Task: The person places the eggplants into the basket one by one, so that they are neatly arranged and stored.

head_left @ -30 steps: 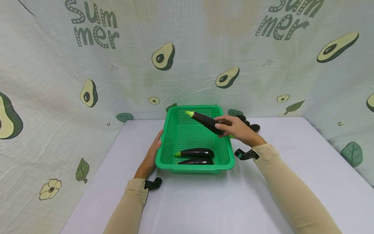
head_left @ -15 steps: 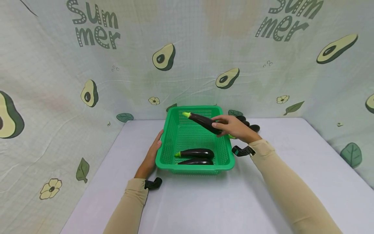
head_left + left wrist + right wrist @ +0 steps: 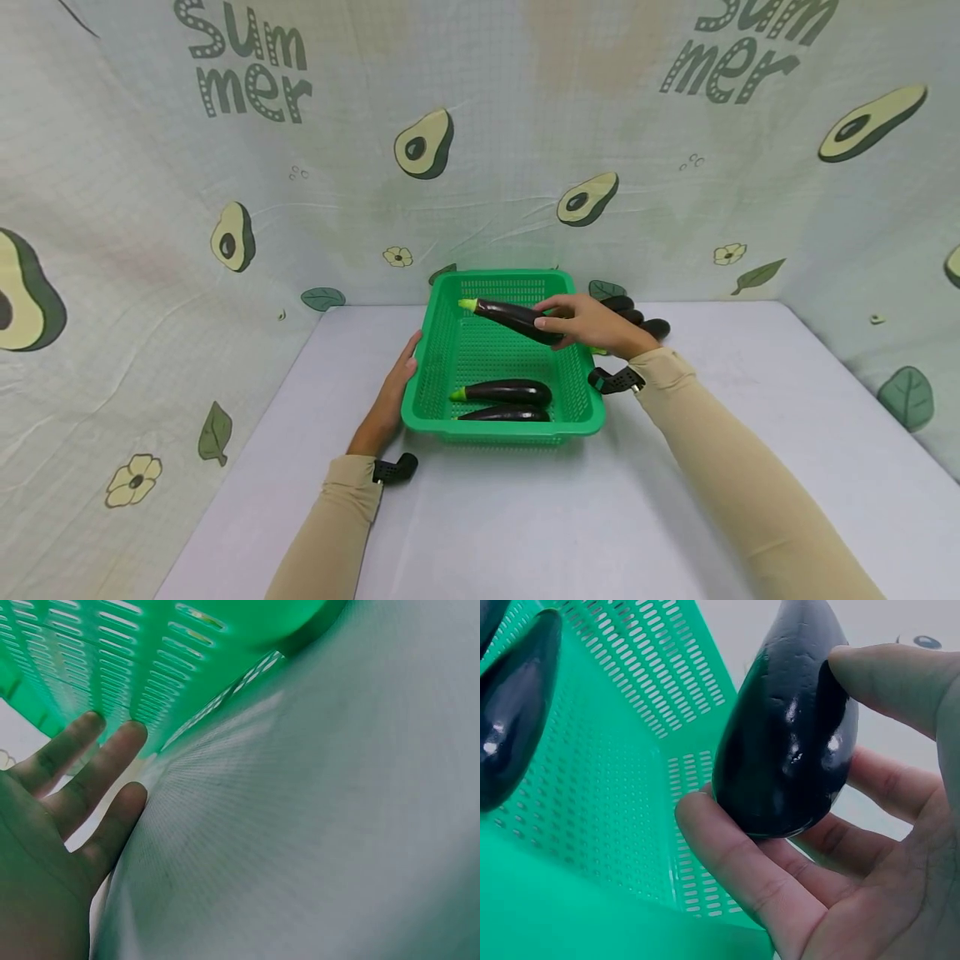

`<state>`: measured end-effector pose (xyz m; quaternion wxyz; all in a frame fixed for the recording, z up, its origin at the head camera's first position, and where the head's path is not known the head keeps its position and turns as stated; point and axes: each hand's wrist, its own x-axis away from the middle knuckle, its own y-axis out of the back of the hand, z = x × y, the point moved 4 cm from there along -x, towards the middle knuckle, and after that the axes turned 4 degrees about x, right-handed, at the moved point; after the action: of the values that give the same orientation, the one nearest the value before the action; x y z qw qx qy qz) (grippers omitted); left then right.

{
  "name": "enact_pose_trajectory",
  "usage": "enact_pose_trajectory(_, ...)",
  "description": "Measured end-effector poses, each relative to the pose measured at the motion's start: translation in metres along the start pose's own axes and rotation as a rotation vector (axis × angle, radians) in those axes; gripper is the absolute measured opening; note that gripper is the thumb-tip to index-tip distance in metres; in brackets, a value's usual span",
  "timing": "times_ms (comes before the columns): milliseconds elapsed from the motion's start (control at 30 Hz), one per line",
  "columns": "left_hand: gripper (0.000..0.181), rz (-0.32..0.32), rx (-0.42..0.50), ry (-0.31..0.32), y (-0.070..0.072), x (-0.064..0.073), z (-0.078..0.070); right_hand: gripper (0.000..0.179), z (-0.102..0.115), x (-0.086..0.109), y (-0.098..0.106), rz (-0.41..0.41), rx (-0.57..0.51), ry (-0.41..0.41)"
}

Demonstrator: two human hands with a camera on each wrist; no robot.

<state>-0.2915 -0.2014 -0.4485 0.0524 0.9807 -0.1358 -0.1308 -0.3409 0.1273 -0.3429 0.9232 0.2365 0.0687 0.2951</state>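
My right hand [image 3: 592,323] grips a dark purple eggplant [image 3: 510,317] by its thick end, above the far part of a green plastic basket [image 3: 420,400]. The eggplant's green stem end points left, a little higher than the held end. In the right wrist view, thumb and fingers surround the held eggplant [image 3: 784,742]. Two more eggplants lie in the basket near its front wall, one eggplant [image 3: 510,391] behind the other eggplant [image 3: 506,413]. My left hand [image 3: 388,400] rests along the basket's left side; in the left wrist view its straight fingers [image 3: 97,780] touch the slotted wall.
Several more eggplants [image 3: 656,328] lie on the table to the right of the basket, partly hidden behind my right hand. A white cloth [image 3: 480,525] covers the table. A printed curtain [image 3: 495,100] hangs right behind the basket.
My right hand has moved slightly left and brought the eggplant further over the basket. The eggplant's stem end has dipped, so it lies more level. The left hand and basket stay in place.
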Motion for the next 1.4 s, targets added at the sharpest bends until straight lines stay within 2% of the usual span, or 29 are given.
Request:
enact_pose_trajectory(167,0.054,0.012,-0.001,-0.003,-0.001,-0.001,0.0,0.052,-0.004,-0.004,0.0,0.007,0.021,-0.017)
enact_pose_trajectory(400,0.053,-0.021,-0.019,-0.019,0.0,0.0,0.001,0.052,-0.005,-0.008,0.001,0.024,0.008,-0.032)
enact_pose_trajectory(633,0.054,-0.028,-0.008,-0.047,0.001,0.001,0.002,0.052,-0.003,-0.014,0.0,0.039,0.04,-0.031)
enact_pose_trajectory(800,0.053,-0.009,0.022,-0.04,0.0,0.0,0.003,0.052,-0.002,-0.016,0.0,0.057,0.088,-0.053)
enact_pose_trajectory(1000,0.054,-0.007,0.016,-0.034,-0.001,-0.001,0.005,0.048,0.001,-0.017,-0.001,0.075,0.133,-0.073)
enact_pose_trajectory(1400,0.054,-0.02,0.012,-0.033,0.0,-0.001,0.004,0.05,0.0,-0.024,-0.004,0.099,0.141,-0.086)
